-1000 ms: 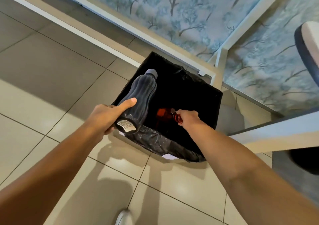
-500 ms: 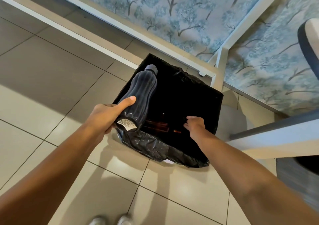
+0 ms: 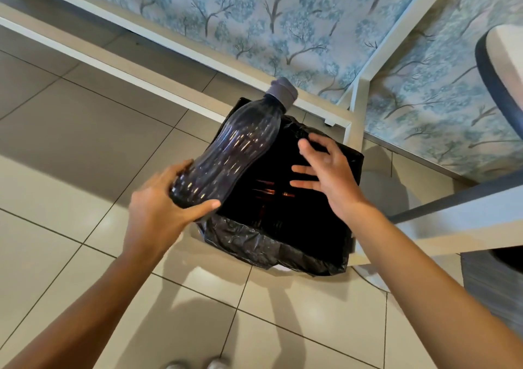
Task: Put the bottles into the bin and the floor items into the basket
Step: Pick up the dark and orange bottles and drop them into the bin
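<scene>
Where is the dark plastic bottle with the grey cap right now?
Head view, centre-left: the dark translucent plastic bottle is gripped at its base by the left hand, slanting above the left rim of the black-bag-lined bin.

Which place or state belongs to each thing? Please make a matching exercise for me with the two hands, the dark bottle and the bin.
Things
1. left hand
2. right hand
3. dark bottle
4. bin

Places or states
A. stands on the tiled floor, lined in black
B. fingers spread, holds nothing
C. grips the base of a bottle
D. tilted over the bin's edge, grey cap toward the wall

Right pairs: 1-C, 2-B, 3-D, 4-A
</scene>
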The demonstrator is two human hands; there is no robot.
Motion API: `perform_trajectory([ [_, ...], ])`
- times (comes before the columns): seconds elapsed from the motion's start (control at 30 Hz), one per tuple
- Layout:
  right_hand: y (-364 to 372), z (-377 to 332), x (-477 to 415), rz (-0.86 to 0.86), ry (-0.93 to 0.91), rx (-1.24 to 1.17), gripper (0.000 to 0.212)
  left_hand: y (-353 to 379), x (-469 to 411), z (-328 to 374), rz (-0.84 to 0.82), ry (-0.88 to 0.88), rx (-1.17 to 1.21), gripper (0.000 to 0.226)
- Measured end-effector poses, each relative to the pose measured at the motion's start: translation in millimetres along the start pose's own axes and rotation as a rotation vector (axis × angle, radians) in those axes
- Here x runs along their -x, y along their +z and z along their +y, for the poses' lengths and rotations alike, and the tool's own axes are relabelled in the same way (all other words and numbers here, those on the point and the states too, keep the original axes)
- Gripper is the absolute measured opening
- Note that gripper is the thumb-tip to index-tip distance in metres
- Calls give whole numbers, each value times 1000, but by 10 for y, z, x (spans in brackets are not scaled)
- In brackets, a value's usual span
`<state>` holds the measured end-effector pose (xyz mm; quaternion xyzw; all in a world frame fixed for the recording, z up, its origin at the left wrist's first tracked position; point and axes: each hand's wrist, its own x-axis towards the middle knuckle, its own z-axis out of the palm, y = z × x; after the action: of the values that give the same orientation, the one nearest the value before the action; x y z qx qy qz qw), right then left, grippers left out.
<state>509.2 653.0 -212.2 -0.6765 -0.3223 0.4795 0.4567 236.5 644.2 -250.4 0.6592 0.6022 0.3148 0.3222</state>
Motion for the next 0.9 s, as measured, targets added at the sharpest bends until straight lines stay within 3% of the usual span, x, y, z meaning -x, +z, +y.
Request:
perform_trajectory([
  [0.1,-25,-210,-18,-101,13,-127,65,-151,-64,-109,45,267,-206,83],
  [0.2,-51,-342,-54,-155,-1,-131,64,-246,-124,-172,-2,420,-306,83],
  [0.33,-96,-356,-59,-163,-73,3,28,-268,-192,-214,-24,466,-339,84],
  [0.4,-128,-344,-27,-199,-79,-25,23,-230,-237,-238,-52,430,-319,85],
  [0.5,-138,-261,76,-123,-84,-128,24,-164,-323,-258,-49,290,-306,84],
  [0.67,-182,150,104,453,19,-338,23,-25,-329,-184,-59,-227,-81,56],
  [0.73,-212,362,6,603,53,-255,27,48,-336,-223,-144,-485,162,47],
  [0.83,-192,671,-144,653,60,-8,30,162,-396,-332,-220,-708,471,43],
  [0.9,-185,857,-270,590,155,87,27,218,-445,-436,-187,-714,459,42],
])
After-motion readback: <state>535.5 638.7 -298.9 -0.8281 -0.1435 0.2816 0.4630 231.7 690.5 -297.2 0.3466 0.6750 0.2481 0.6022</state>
